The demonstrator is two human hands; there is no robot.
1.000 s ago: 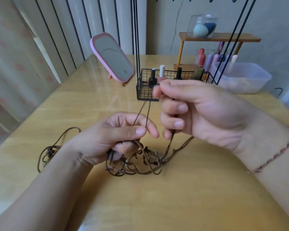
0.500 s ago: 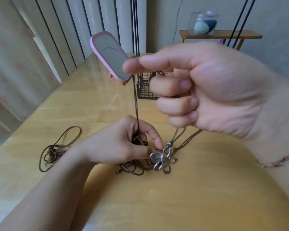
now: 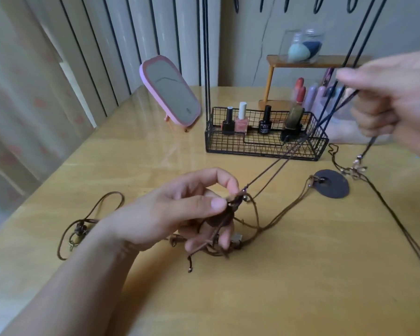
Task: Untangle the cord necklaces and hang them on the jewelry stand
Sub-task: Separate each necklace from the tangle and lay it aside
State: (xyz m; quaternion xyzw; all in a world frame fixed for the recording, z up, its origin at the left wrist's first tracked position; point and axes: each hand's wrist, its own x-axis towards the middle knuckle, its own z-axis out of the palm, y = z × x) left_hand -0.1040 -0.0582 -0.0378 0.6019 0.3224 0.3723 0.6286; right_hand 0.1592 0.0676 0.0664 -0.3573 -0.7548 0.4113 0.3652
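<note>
Pinching the knotted tangle (image 3: pixel 230 214) at table centre, the left hand (image 3: pixel 180 212) anchored cords the right hand (image 3: pixel 393 103) gripped toward two o'clock; harder pulling risked tightening knots

Soft daylight; right hand (image 3: pixel 395 103) motion-blurred, edges bowed.

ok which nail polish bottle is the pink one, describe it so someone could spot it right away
Find the black wire basket at the foot of the jewelry stand, right of the pink mirror. Four bottles stand in a row along its back. The pink nail polish is second from the left, the only one with a white cap and a pale pink body; its neighbours are dark.
</note>
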